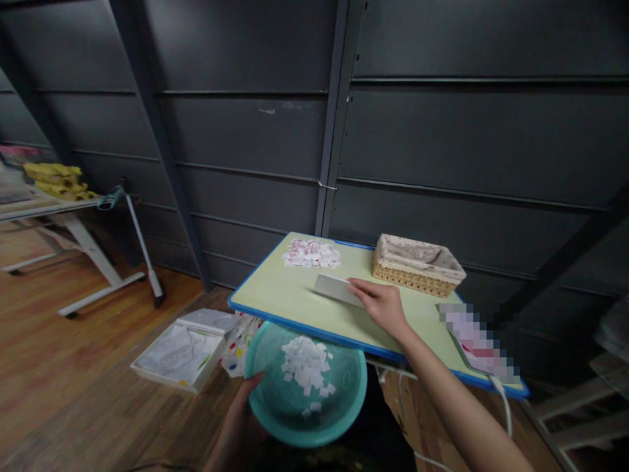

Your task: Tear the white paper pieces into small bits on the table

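My left hand (248,406) grips the left rim of a teal mesh plastic basket (351,413), held just below the table's front edge. Inside it lies a heap of small white paper pieces (305,364). Over the middle of the pale yellow-green table (275,292), my right hand (381,305) is closed on a flat white rectangular piece (337,288), its long edge near the tabletop. I cannot make out what that piece is. A pile of white and pinkish paper scraps (312,254) lies near the table's back left corner.
A cloth-lined woven basket (413,282) stands at the back right, with a blurred-out flat object (476,341) and white cable (502,400) nearby. On the floor at left sits an open white box (179,357). A dark panelled wall (246,144) runs behind the table.
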